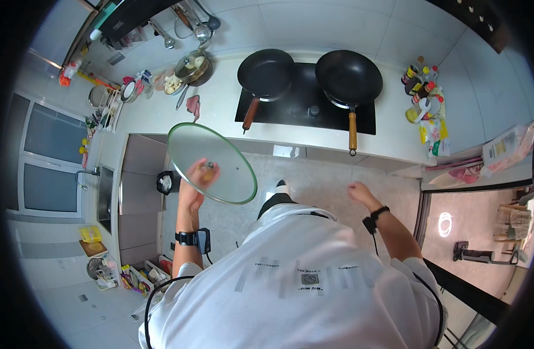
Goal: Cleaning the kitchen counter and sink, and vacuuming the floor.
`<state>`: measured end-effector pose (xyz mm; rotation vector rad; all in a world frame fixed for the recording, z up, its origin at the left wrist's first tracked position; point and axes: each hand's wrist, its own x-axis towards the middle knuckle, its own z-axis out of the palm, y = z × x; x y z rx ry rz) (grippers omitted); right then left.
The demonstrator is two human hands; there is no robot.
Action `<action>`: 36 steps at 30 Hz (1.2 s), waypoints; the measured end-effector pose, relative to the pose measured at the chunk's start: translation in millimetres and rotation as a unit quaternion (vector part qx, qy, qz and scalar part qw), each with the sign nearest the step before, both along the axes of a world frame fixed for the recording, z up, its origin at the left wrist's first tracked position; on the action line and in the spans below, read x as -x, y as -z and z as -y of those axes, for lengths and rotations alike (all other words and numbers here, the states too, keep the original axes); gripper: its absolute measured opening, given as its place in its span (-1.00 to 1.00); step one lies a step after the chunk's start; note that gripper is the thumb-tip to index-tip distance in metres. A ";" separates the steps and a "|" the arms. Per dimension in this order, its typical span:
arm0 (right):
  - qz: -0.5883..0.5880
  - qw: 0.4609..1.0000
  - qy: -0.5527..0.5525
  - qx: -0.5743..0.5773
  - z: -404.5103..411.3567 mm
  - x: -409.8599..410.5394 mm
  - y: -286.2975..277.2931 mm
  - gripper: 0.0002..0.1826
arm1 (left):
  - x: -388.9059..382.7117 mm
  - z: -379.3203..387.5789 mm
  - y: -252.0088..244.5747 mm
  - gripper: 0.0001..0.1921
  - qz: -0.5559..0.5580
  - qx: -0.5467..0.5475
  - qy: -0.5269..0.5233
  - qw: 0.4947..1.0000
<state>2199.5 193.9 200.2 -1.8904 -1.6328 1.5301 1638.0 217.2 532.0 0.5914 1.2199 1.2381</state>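
Observation:
My left hand (201,176) grips the knob of a large glass lid (234,176) with a green rim. Its fingers show blurred through the glass. The lid is tilted, in front of the counter's front edge. My right hand (358,192) hangs over the floor with its fingers curled and nothing visible in it. Beyond the hands, a black frying pan (267,72) with a reddish-brown handle rests on the left of the black cooktop (308,118). A black wok (349,76) with a light wooden handle stands on its right; both look bare inside.
Left on the white counter (214,102) are a lidded saucepan (200,78), a bowl of pale food pieces (173,83) and a reddish cloth (193,106). Bottles (424,90) stand at the right. Both pan handles jut toward me. A bin (165,182) stands on the floor at left.

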 end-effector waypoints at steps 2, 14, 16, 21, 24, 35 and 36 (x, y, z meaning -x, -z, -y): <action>0.071 0.990 -0.060 -0.102 -57.1 49.2 -20.7 -0.73 | 20.5 10.2 5.0 -0.56 0.006 -0.016 -0.025 1.000; 0.174 0.918 -0.095 -0.343 -305.3 241.3 -62.1 -0.59 | 162.1 25.4 25.7 -0.57 -0.011 -0.017 -0.165 0.986; 0.260 0.920 -0.097 -0.277 -323.1 256.0 -57.5 -0.55 | 188.1 29.0 21.0 -0.58 -0.021 -0.003 -0.185 0.983; 0.362 0.897 -0.065 -0.244 -354.4 264.3 -41.4 -0.65 | 245.4 31.8 25.1 -0.59 -0.029 -0.013 -0.196 0.980; 0.340 0.928 0.048 -0.145 -357.6 279.6 -75.1 -0.57 | 258.8 23.8 22.7 -0.60 -0.043 -0.008 -0.212 0.976; 0.447 0.858 0.002 -0.251 -317.4 207.2 -49.7 -0.63 | 268.4 -14.0 38.8 -0.68 -0.031 0.012 -0.213 0.977; 0.421 0.882 0.009 -0.211 -315.7 200.0 -46.0 -0.62 | 265.0 -16.3 40.5 -0.68 -0.029 0.026 -0.211 0.977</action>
